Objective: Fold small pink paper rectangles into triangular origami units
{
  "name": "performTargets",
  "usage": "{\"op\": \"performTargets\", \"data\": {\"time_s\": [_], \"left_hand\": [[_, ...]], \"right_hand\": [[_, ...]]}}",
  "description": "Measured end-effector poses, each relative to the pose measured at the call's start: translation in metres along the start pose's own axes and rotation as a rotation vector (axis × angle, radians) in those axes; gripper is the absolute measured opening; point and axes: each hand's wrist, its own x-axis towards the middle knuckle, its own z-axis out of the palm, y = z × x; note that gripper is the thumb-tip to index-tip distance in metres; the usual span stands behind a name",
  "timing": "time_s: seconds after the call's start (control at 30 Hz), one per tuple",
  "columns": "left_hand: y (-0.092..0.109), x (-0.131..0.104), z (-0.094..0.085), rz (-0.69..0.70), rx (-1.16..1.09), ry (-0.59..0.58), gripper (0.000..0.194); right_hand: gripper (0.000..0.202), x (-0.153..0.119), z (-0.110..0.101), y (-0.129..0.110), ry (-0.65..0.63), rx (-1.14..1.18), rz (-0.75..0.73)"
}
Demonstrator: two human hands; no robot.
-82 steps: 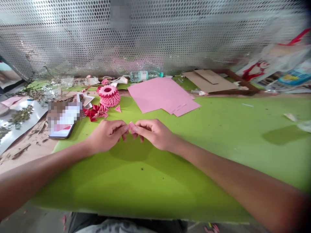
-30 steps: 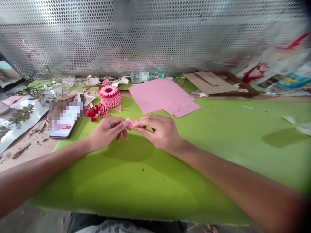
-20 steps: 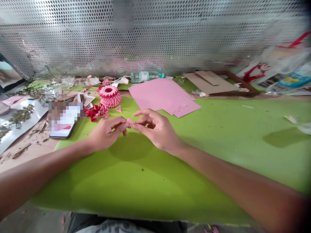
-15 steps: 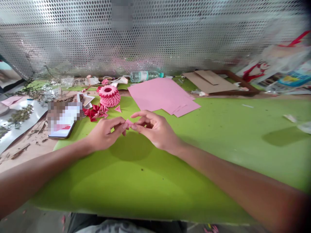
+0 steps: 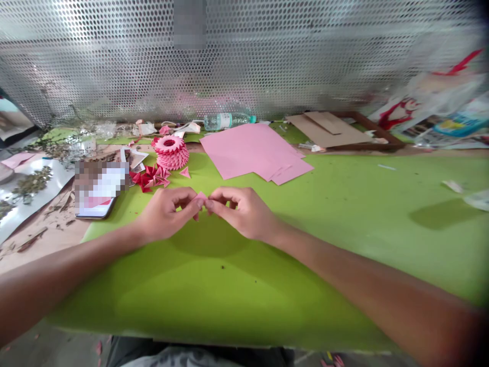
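Observation:
Between my two hands, a little above the green table top, is a small folded piece of pink paper. My left hand pinches its left side between thumb and fingers. On the other side my right hand grips its right edge, thumb and index finger pressed together. Fingertips cover most of the paper. Just beyond my left hand lie a pink folded triangle and a heap of red and pink folded pieces. Behind them stands a ring-shaped stack of pink folded paper.
Pink paper sheets lie beyond my hands. A phone rests at the left near dried plant bits. Along the perforated metal panel are a plastic bottle, brown cardboard and plastic bags.
My right index finger, raised before, has come down and closed onto the pink paper. My left hand keeps its pinch in nearly the same place.

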Motion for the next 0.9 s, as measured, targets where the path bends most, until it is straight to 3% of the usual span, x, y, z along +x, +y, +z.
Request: {"op": "performTargets", "data": {"time_s": [0.3,0.4,0.5,0.73,0.9], "left_hand": [[0.0003,0.0006,0.0018,-0.016,0.048,-0.044,0.034],[-0.0008,0.0009,0.0019,-0.034,0.058,-0.05,0.033],[-0.0015,0.0015,0.0013,-0.051,0.007,-0.078,0.033],[-0.0014,0.001,0.001,-0.094,-0.009,-0.113,0.039],[0.0027,-0.0014,0.0001,-0.077,-0.036,-0.175,0.029]], "right_hand": [[0.026,-0.0023,0.003,-0.0024,0.047,-0.17,-0.044],[0.025,-0.0027,0.0021,-0.001,0.036,-0.124,-0.07],[0.029,-0.0032,0.0003,0.0009,-0.054,-0.017,-0.083],[0.024,-0.0008,0.001,0.0021,-0.108,0.104,0.022],[0.027,0.0001,0.0028,0.0034,-0.143,0.165,0.053]]}}
